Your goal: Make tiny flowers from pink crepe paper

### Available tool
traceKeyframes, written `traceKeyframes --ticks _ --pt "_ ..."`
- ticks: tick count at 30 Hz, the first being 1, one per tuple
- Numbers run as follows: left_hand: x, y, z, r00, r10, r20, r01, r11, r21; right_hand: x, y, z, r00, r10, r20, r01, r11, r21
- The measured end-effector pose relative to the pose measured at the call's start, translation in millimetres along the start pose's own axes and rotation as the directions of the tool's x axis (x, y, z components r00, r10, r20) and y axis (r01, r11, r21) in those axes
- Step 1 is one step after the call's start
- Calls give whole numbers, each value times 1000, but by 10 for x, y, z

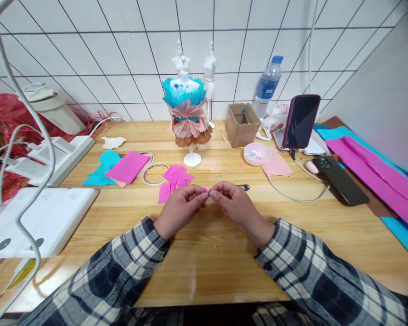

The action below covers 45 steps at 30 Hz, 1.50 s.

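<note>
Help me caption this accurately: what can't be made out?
Head view:
Shape of the small pink piece: mostly covered by the left hand and right hand.
Dark object: partly hidden behind the right hand.
Bottom of the cardboard box: hidden by its front wall.
Bits in the pink dish: too small.

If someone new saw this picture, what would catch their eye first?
Probably the white mannequin in turquoise, pink and brown ruffles, upright at the back middle of the wooden table. In front of it, the left hand and right hand pinch a tiny pink piece. A long magenta sheet brightens the right side.
</note>
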<state>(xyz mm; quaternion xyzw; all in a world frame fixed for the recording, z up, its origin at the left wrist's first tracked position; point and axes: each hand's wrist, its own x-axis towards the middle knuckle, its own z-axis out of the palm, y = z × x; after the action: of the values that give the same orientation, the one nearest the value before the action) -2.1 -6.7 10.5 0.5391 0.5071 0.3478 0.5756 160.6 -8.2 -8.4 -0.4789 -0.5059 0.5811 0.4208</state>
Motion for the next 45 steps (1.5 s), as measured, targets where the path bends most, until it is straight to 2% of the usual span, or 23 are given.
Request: traceKeyframes --ticks 7,19,23,26,30,35,39,42,45 --pt "23 -15 -68 998 3 57 -7 998 64 -10 -75 -17 999 -26 29 28 997 -69" --pt "22 -10 -74 987 31 155 -46 995 92 2 -28 -30 999 -27 34 29 998 -63" --pt "20 -11 -53 994 83 76 -93 986 136 -10 6 -26 996 -82 43 87 989 -118" --pt "23 -33 -47 992 128 19 -130 970 204 -16 -7 -50 998 -55 25 57 993 -107" --pt "23 -53 -44 988 156 14 -153 946 286 -13 -41 -87 999 -30 20 32 992 -121" --pt "6 -57 -36 990 127 52 -136 968 212 -6 -47 -88 996 -58 68 72 972 -222" --pt "9 -62 -31 992 99 73 -101 995 24 -7 -39 -70 996 -54 68 66 977 -202" --pt "19 -59 -31 995 93 31 -90 993 -72 -15 -32 -68 997 -47 59 58 976 -209" --pt "18 -64 -32 996 94 -3 -94 993 -76 -26 -32 -77 996 -84 28 88 972 -218"
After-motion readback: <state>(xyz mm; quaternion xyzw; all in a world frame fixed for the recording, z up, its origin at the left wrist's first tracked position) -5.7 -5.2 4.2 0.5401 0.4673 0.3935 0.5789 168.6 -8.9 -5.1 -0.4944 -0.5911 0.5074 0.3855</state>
